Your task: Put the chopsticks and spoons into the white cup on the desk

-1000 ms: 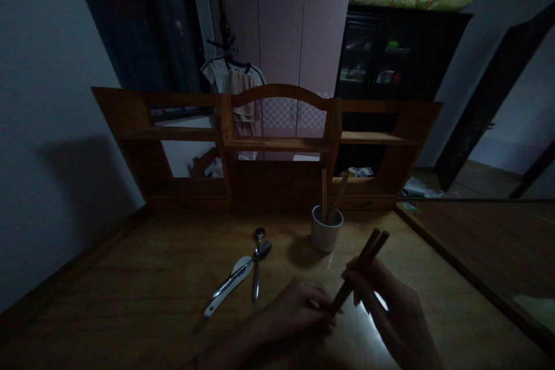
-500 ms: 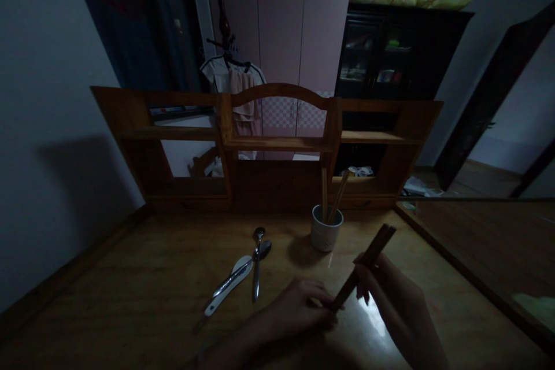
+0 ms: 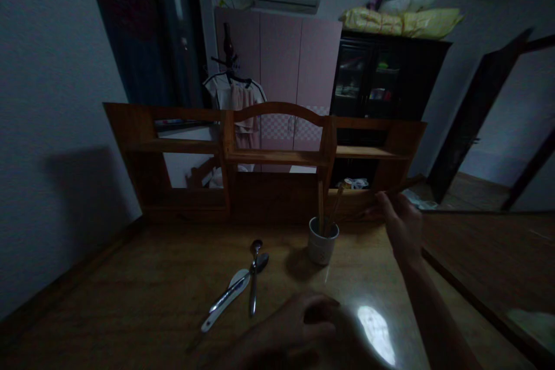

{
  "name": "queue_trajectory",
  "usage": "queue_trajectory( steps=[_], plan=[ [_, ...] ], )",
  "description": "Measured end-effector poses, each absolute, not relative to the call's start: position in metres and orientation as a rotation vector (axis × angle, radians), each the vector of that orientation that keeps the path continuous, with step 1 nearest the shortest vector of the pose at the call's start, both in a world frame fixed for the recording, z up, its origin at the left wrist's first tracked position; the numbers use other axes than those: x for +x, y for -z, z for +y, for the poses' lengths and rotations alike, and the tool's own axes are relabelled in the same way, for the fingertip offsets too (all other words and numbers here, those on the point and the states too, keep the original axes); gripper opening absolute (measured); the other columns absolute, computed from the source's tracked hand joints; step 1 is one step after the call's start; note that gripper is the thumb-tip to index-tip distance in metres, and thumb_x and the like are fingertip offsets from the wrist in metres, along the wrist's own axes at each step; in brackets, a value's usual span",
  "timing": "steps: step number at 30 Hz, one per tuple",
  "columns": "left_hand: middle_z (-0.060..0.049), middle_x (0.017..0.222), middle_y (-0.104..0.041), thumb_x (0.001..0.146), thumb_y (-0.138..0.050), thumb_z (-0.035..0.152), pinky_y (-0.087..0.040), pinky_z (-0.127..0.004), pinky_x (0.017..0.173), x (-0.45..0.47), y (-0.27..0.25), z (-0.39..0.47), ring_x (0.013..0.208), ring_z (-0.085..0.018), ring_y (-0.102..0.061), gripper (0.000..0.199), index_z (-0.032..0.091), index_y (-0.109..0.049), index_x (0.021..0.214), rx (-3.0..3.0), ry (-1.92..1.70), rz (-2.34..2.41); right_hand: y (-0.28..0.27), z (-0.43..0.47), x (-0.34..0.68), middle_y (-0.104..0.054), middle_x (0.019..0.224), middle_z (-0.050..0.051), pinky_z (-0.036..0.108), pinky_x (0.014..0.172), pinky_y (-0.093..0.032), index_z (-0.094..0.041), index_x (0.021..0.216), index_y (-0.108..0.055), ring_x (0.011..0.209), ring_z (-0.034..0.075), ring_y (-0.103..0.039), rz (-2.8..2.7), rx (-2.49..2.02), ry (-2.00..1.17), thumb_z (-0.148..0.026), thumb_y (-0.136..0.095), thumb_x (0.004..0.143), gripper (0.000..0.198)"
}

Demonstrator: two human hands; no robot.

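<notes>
My right hand [image 3: 403, 225] is raised to the right of the white cup [image 3: 321, 251]. Its fingers are closed around dark wooden chopsticks [image 3: 407, 185], blurred and hard to make out against the shelf; their lower ends point left toward the cup. Other chopsticks [image 3: 321, 205] lean inside that cup. Low over the table, my left hand [image 3: 303, 321] has curved fingers, with a gap between thumb and forefinger and nothing in it. To its left lie a white spoon [image 3: 212, 316] with a metal spoon [image 3: 228, 295] across it, and another metal spoon [image 3: 253, 295] beside them.
A wooden shelf unit [image 3: 277, 157] with open compartments stands along the back of the table [image 3: 165, 277]. At the left is a wall [image 3: 52, 98]. Another brown surface [image 3: 485, 248] adjoins on the right, and a bright reflection shows near the table's front.
My right hand has carried the chopsticks up and away, out of my left hand, and tilted them flatter. The left hand's fingers have parted. The camera view has tipped slightly upward.
</notes>
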State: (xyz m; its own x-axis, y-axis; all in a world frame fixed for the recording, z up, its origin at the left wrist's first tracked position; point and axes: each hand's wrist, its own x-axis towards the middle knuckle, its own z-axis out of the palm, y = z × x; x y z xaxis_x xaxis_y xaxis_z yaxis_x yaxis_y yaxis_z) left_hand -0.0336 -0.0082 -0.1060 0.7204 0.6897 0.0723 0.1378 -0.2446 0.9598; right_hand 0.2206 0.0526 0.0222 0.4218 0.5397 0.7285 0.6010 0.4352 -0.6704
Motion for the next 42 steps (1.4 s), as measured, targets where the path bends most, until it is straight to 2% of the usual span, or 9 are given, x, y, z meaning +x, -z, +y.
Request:
queue_trajectory(
  steps=[4, 9, 19, 24, 28, 34, 37, 42],
  plan=[
    [-0.005, 0.107, -0.069, 0.079, -0.070, 0.033, -0.047, -0.030, 0.084, -0.035, 0.103, -0.010, 0.098, -0.021, -0.062, 0.031, 0.021, -0.071, 0.108, 1.866, -0.570, 0.757, 0.005, 0.067, 0.205, -0.067, 0.070, 0.006, 0.028, 0.061, -0.045, -0.020, 0.076, -0.056, 0.070, 0.025, -0.064, -1.383, -1.232, -0.114, -0.059, -0.055, 0.092, 0.042],
    [-0.003, 0.097, -0.071, 0.084, -0.065, 0.033, -0.045, -0.026, 0.081, -0.035, 0.113, -0.006, 0.093, -0.019, -0.062, 0.021, 0.022, -0.075, 0.098, 1.928, -0.595, 0.708, 0.034, 0.078, 0.198, -0.068, 0.072, 0.008, 0.028, 0.056, -0.044, -0.019, 0.077, -0.059, 0.068, 0.026, -0.065, -1.464, -1.254, -0.231, -0.063, -0.054, 0.090, 0.046],
    [-0.001, 0.089, -0.074, 0.086, -0.059, 0.028, -0.044, -0.025, 0.082, -0.029, 0.122, -0.006, 0.091, -0.017, -0.063, 0.019, 0.020, -0.076, 0.086, 1.929, -0.658, 0.664, 0.058, 0.089, 0.210, -0.064, 0.065, 0.007, 0.027, 0.049, -0.040, -0.017, 0.071, -0.060, 0.059, 0.024, -0.059, -1.501, -1.317, -0.296, -0.071, -0.056, 0.085, 0.056],
    [-0.002, 0.088, -0.074, 0.087, -0.057, 0.028, -0.045, -0.025, 0.080, -0.030, 0.121, -0.006, 0.086, -0.017, -0.064, 0.021, 0.019, -0.077, 0.088, 1.915, -0.639, 0.682, 0.064, 0.093, 0.209, -0.066, 0.071, 0.008, 0.027, 0.050, -0.043, -0.016, 0.078, -0.062, 0.059, 0.023, -0.060, -1.521, -1.298, -0.338, -0.070, -0.055, 0.086, 0.055],
    [-0.003, 0.088, -0.074, 0.087, -0.058, 0.028, -0.046, -0.025, 0.078, -0.029, 0.121, -0.007, 0.085, -0.017, -0.064, 0.021, 0.018, -0.077, 0.087, 1.903, -0.646, 0.670, 0.065, 0.092, 0.206, -0.065, 0.067, 0.006, 0.028, 0.050, -0.045, -0.017, 0.077, -0.060, 0.056, 0.023, -0.060, -1.536, -1.283, -0.364, -0.071, -0.054, 0.087, 0.055],
    [-0.003, 0.085, -0.074, 0.087, -0.058, 0.027, -0.045, -0.024, 0.076, -0.029, 0.117, -0.007, 0.085, -0.017, -0.064, 0.020, 0.019, -0.077, 0.085, 1.924, -0.650, 0.673, 0.049, 0.089, 0.203, -0.067, 0.071, 0.007, 0.030, 0.059, -0.048, -0.018, 0.078, -0.061, 0.064, 0.025, -0.064, -1.586, -1.250, -0.383, -0.063, -0.053, 0.090, 0.047],
    [-0.002, 0.086, -0.074, 0.087, -0.058, 0.027, -0.045, -0.024, 0.080, -0.030, 0.116, -0.006, 0.087, -0.017, -0.064, 0.020, 0.020, -0.077, 0.086, 1.945, -0.649, 0.656, 0.043, 0.089, 0.204, -0.067, 0.068, 0.005, 0.029, 0.057, -0.047, -0.019, 0.080, -0.061, 0.062, 0.025, -0.064, -1.610, -1.254, -0.410, -0.061, -0.054, 0.090, 0.043],
    [-0.003, 0.089, -0.075, 0.089, -0.056, 0.029, -0.045, -0.026, 0.083, -0.030, 0.119, -0.005, 0.088, -0.017, -0.064, 0.023, 0.018, -0.076, 0.087, 1.942, -0.631, 0.635, 0.049, 0.092, 0.207, -0.063, 0.062, 0.004, 0.029, 0.054, -0.045, -0.020, 0.074, -0.058, 0.057, 0.023, -0.061, -1.600, -1.281, -0.407, -0.067, -0.053, 0.088, 0.050]
  ],
)
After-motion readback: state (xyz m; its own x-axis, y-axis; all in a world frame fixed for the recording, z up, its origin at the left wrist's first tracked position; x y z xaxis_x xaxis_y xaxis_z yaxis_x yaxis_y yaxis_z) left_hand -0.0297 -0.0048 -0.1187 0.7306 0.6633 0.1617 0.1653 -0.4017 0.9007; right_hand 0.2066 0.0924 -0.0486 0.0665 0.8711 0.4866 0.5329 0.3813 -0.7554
